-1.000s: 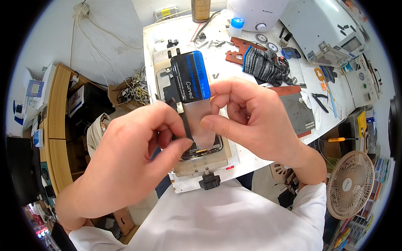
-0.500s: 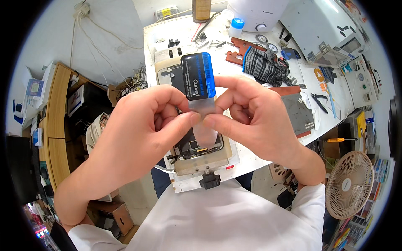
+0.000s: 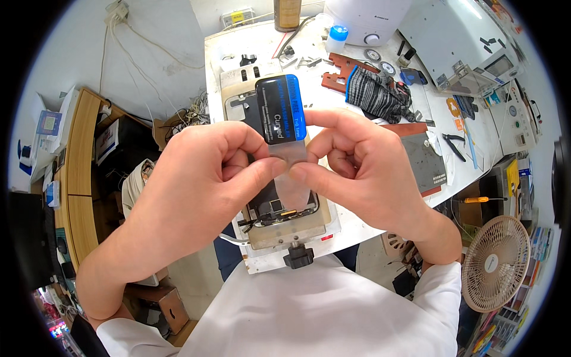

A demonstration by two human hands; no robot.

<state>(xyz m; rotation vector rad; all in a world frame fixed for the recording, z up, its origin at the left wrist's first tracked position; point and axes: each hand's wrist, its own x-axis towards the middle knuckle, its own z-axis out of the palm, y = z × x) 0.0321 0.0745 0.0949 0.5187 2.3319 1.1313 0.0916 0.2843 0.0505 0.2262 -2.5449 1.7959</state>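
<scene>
A thin metal pry blade (image 3: 291, 190) with a black and blue printed handle end (image 3: 280, 110) is pinched between my two hands. My left hand (image 3: 208, 169) grips its left edge with thumb and fingers; my right hand (image 3: 357, 163) does the same on the right edge. The bare, rounded metal end points toward me, the printed end away. Below it, an opened phone (image 3: 270, 205) lies in a beige clamping fixture (image 3: 279, 238) with a black knob (image 3: 298, 256) at its near end. My hands and the blade hide the phone's middle.
On the white table (image 3: 369, 214), a grey striped glove (image 3: 379, 92) lies over reddish-brown plates, with a dark grey mat (image 3: 423, 157) and black-handled pliers (image 3: 454, 147) to the right. A blue-capped bottle (image 3: 336, 38) stands at the back. A beige fan (image 3: 496, 263) is at right.
Both hands keep their pinch on the pry blade. The blade's printed end has tilted very slightly; otherwise almost nothing has moved.
</scene>
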